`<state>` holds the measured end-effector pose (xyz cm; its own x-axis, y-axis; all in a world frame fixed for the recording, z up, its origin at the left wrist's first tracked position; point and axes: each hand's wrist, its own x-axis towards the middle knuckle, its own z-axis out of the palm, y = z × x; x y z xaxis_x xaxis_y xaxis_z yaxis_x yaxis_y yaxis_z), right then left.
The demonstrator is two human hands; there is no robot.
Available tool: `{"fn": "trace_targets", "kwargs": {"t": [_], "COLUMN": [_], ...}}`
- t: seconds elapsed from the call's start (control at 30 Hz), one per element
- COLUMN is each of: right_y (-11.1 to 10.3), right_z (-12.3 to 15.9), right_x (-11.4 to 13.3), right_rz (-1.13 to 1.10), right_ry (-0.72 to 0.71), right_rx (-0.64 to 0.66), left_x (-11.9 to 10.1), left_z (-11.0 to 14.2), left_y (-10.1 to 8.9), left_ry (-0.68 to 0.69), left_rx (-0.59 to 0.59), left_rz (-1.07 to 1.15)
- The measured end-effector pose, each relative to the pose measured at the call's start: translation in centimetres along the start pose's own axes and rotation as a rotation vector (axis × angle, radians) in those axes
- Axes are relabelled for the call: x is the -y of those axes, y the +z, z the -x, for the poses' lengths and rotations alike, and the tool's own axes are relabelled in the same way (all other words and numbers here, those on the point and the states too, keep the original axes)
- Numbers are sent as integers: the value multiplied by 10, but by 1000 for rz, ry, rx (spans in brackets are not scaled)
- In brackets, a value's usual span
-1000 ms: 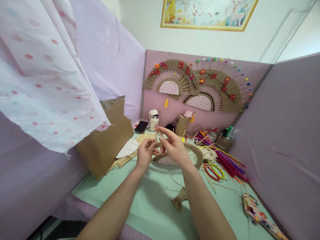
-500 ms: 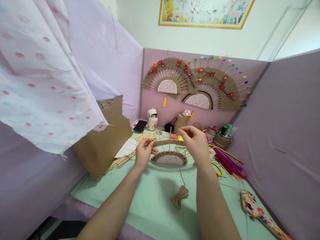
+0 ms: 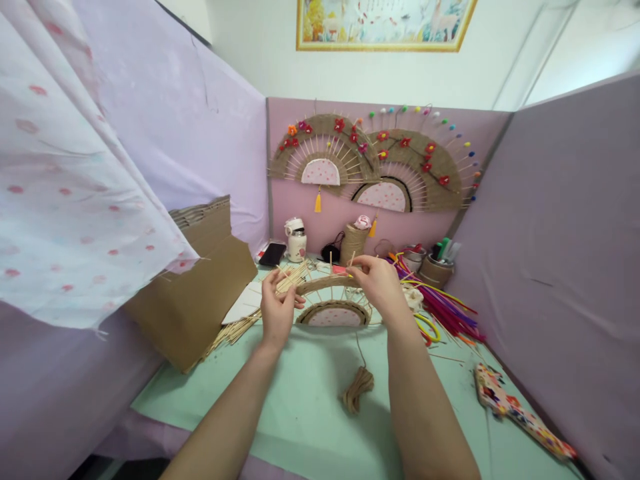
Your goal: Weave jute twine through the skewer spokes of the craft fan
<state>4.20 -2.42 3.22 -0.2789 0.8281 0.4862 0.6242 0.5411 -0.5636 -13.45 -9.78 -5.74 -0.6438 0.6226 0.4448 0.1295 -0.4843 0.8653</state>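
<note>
Handicraft corner, indoor, one. Enclosure: lilac cloth-covered partitions [image 3: 540, 220], left and right; pink panel [image 3: 295, 207], far. Displayed on panel: two twine-woven fans [image 3: 453, 200] with red flowers [image 3: 444, 181]. Wall [image 3: 250, 67] above: gilt-framed picture [image 3: 385, 27]. Worktable [image 3: 300, 407], green-topped, bearing: thin wooden sticks [image 3: 235, 332] and corrugated cardboard [image 3: 210, 293], left; twine spool [image 3: 354, 244], far middle; pipe cleaners [image 3: 450, 307] and marker pot [image 3: 436, 273], far right; twine hank [image 3: 359, 389], near middle.

No text, brand or number legible — tiny writing-like marks [image 3: 379, 5] near the top of the framed wall picture [image 3: 385, 27] — too small to read.
</note>
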Motion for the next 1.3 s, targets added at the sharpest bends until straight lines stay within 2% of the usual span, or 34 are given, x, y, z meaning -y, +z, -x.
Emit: {"fn": "trace_targets", "kwargs": {"t": [0.13,0.2,0.27,0.37,0.47,0.6,0.7,1.0,1.13,1.3], "right_y": [3,4,4,4,3,3,4,-1,-12,-22], "right_z": [-1,-1,-1,-1,-2,-2,-3,-3,-2,-1], "right_x": [0,1,2,4,5,6,6,1,-4,-9], "right_rz": [41,60,76,99,113,111,112,103,121,164], "right_ry": [-17,-19,-21,-22,-18,-19,-6,-30,-92,-99], "right_rx": [9,12,14,17,19,32,46,34,65,64], "left_x": [5,7,5,-11,-36,-61,-67,-61,-58,-56], "left_z": [9,15,20,24,17,-13,-36,-66,-68,-66], "left_y": [-2,-2,3,20,40,57,62,65,64,62], "left_ry": [327,448,482,390,216,-73,-170,-147,-134,-120], "left_rx": [-117,-78,42,247,334,478,579,725,718,747], "left_rz": [-151,-229,-319,-461,-495,-519,-584,-666,-651,-657]}}
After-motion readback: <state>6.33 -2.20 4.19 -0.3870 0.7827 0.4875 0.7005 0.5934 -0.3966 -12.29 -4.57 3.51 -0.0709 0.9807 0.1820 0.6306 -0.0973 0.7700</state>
